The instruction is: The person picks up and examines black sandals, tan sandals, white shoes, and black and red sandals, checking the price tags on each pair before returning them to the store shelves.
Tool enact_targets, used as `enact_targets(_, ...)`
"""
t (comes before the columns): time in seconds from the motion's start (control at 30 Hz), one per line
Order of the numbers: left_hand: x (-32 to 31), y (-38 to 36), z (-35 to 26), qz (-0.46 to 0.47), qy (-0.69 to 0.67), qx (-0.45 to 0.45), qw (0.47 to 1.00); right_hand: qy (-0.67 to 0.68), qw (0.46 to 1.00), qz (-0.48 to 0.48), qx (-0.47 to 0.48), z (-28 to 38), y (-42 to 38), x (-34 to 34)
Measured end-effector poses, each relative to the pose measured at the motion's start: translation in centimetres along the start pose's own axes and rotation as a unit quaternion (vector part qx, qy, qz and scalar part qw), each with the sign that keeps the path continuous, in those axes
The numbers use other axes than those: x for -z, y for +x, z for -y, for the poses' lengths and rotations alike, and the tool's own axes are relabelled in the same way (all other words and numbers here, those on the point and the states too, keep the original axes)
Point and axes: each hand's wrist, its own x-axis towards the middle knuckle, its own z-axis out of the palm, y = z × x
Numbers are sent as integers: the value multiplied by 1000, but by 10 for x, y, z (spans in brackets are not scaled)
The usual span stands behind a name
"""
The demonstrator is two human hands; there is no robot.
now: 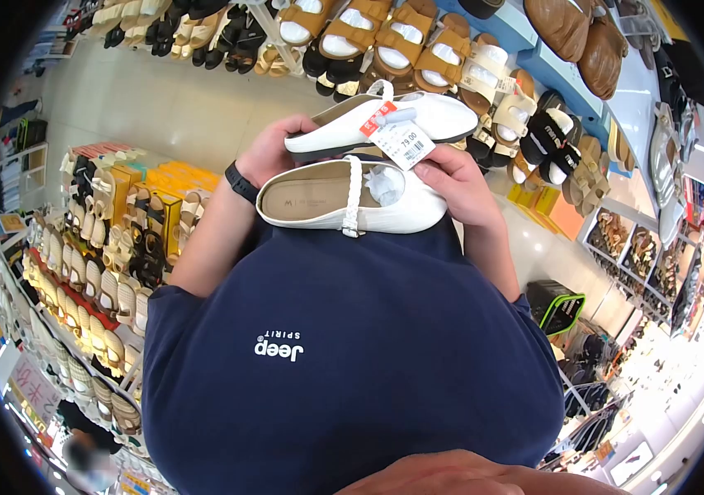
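Two white slip-on mules are held in front of my chest. The near mule (406,206) shows a beige insole, a braided buckled strap and white paper stuffed in its toe. Just beyond it, the far mule (327,136) is tipped on its side, showing a dark sole edge. My left hand (274,148), with a dark band at the wrist, is closed around the heel end of the mules; most of its fingers are hidden. A white and red price tag (408,144) reading 79.00 hangs over the far mule. My right hand (459,181) pinches its lower corner beside the toes.
Brown strapped sandals (406,37) line a display ahead, with black slides (546,136) to their right. At left stand racks of shoes (88,280) and yellow boxes (170,186). A black, green-rimmed basket (558,305) is at right. Pale tiled floor (154,107) lies between displays.
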Motion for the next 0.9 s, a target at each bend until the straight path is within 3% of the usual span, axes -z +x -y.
enact_targets(0.23,23,3,0,53,-56,15,997,39,999,0,-10,4,5,-7)
enact_targets(0.73,13,-9,1,21,-53,-17,998,46,998,-28,-37,6,12,-11)
enact_targets(0.9,21,-4,1,52,-55,-14,997,59,997,-41,-27,2,10,-10)
